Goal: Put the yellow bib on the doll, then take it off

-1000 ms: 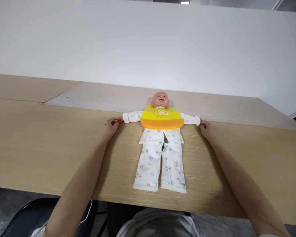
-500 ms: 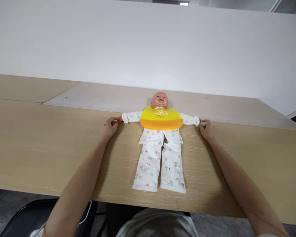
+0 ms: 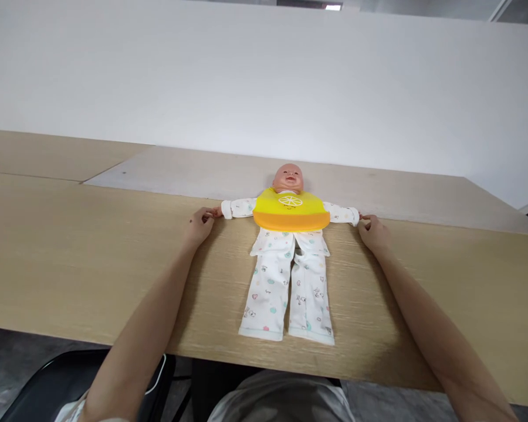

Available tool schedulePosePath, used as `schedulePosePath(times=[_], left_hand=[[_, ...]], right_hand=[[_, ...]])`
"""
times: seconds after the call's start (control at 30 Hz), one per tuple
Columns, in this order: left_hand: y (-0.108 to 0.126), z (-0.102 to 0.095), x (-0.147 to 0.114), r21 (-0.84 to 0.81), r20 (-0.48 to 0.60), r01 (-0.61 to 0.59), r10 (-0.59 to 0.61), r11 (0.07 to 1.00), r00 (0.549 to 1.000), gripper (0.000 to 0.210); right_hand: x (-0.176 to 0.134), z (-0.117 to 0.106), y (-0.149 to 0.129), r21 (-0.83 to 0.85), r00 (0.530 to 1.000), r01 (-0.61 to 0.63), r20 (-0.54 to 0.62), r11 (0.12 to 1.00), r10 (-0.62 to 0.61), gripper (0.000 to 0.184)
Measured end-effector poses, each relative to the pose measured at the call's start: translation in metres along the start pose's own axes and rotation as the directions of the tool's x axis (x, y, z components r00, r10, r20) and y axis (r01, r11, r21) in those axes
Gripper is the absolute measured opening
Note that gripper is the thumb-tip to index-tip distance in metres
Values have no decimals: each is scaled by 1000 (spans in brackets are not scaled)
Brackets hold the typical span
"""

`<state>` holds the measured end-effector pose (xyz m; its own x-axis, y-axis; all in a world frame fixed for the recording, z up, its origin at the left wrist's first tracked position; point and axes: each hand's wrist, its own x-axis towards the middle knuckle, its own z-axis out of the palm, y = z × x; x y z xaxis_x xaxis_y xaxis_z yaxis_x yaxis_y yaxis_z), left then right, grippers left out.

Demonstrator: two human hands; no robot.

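A baby doll [image 3: 288, 177] lies on its back on the table, head away from me, arms stretched out to both sides. It wears white patterned pajamas [image 3: 266, 293] and a yellow bib [image 3: 290, 205] with an orange pocket and a citrus slice drawn on it. My left hand [image 3: 200, 225] is closed, fingers pinching the doll's small hand at the left sleeve cuff. At the opposite cuff, my right hand [image 3: 375, 232] pinches the doll's other hand. The trouser legs lie flat and slightly apart, pointing towards me.
The wooden table [image 3: 92, 252] runs across the whole view, with a paler panel [image 3: 193, 170] along its back. Behind it rises a white wall [image 3: 246, 76]. A black chair [image 3: 57, 387] stands below the near edge at the left.
The view has shifted very slightly, so everything appears a little further right. Both hands keep their pinch at the doll's hands, and the doll's pose looks the same.
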<state>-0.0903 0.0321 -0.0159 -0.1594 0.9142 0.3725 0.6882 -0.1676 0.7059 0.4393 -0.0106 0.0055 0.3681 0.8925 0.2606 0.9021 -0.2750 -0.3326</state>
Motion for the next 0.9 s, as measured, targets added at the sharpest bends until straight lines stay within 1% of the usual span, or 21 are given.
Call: schedulePosePath(times=[0.13, 0.37, 0.47, 0.57, 0.6, 0.67, 0.73, 0.83, 0.9], left_hand=[[1, -1, 0, 0, 5, -8, 8, 1000, 1000, 25], [3, -2, -1, 10, 9, -3, 3, 1000, 1000, 26], [6, -3, -2, -10, 9, 10, -10, 1000, 1000, 31], [15, -6, -6, 18, -51, 28, -27, 999, 998, 33], [19, -7, -8, 39, -78, 18, -15, 999, 997, 31], [32, -8, -13, 108, -109, -29, 40, 994, 993, 24], [46, -6, -18, 207, -94, -90, 112, 974, 989, 18], [65, 2, -25, 339, -8, -159, 172, 927, 985, 24], [69, 10, -27, 378, 51, -173, 166, 910, 985, 25]], right_hand=[[2, 3, 3, -2, 1000, 23, 0, 1000, -23, 38], [2, 1, 1, 9, 1000, 6, 10, 1000, -7, 36], [0, 0, 1, 52, 999, -2, -34, 999, 3, 34], [-3, -2, -1, 70, 996, 1, -88, 998, 5, 32], [-5, -3, -2, 53, 994, 24, -106, 998, -19, 32], [-10, -5, -7, -29, 986, 113, -120, 993, -115, 31], [-16, -7, -14, -147, 968, 221, -90, 964, -236, 31], [-22, -9, -25, -283, 934, 346, 11, 895, -358, 31], [-24, -8, -31, -321, 921, 389, 95, 864, -379, 31]])
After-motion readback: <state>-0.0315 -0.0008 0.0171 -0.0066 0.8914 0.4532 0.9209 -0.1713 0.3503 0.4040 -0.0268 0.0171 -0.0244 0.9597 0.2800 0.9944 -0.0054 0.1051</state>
